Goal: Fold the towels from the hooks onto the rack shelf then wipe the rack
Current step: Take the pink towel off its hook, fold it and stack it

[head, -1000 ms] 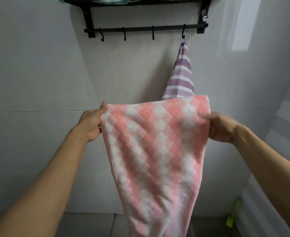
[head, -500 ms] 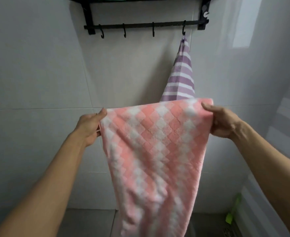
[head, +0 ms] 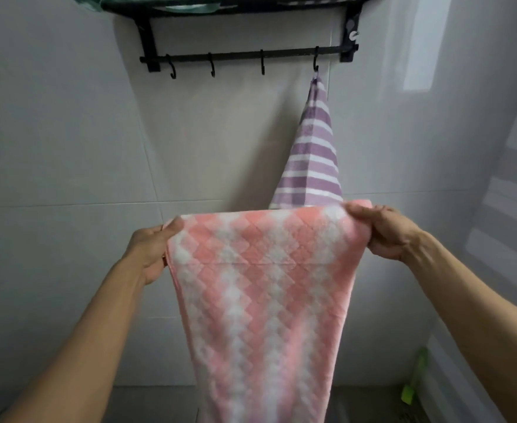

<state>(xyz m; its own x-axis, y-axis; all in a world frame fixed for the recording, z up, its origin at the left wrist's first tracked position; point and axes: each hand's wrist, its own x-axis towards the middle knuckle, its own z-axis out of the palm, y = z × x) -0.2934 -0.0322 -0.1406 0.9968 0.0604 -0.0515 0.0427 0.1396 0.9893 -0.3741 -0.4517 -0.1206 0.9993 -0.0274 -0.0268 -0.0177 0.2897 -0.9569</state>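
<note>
Pink towel (head: 260,294) held spread by both hands (head: 150,251) (head: 385,233); no writing visible.

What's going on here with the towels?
A person is holding a pink checked towel up by its top corners, the left hand pinching one and the right hand the other, so it hangs down in front of the wall. A purple striped towel hangs from the rightmost hook of the black rack. The other three hooks are bare.
</note>
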